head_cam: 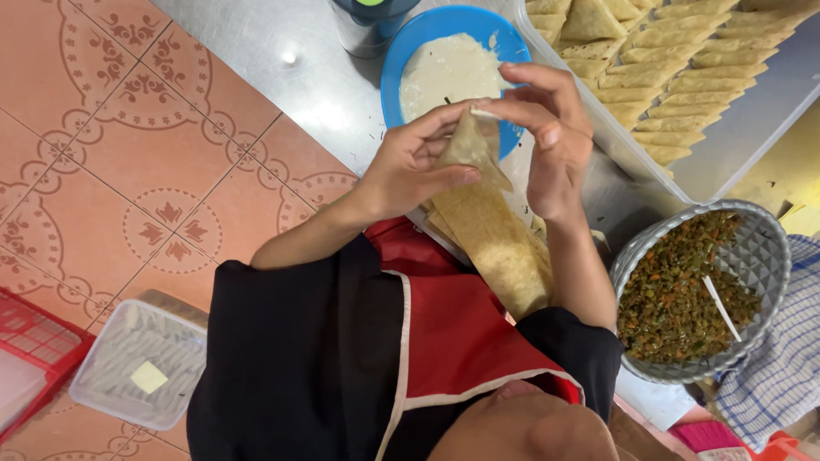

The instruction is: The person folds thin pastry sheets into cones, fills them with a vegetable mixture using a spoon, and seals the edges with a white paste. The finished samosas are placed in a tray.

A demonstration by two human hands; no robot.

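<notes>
Seen from the head camera: lower half of the pastry strip (495,243) partly hidden behind the red apron (453,333) and right forearm; tip of the fold covered by fingers, so hard to tell how far folded. Cut off at the top edge: dark cup (367,26) and far rows of folded triangles in the clear tray (632,162). Blue bowl (401,51) of pale paste partly masked by both hands. Left hand (414,166) closed narrowly around the upper end of the strip, thumb pressed flat along its near face, fingers curled behind, wrist bent toward the right. Right hand (551,128) arched over from the right, thumb and forefinger pinching the top corner of the strip, other fingers loosely curved above the bowl. Strip held above the steel bench (290,77), just near of the blue bowl, hanging down toward the body. Grey basket (752,248) of chopped green filling with a white spoon (722,307) at the right, on a checked cloth (781,376). Lidded plastic box (141,363) on the tiled floor (111,171), near left.
</notes>
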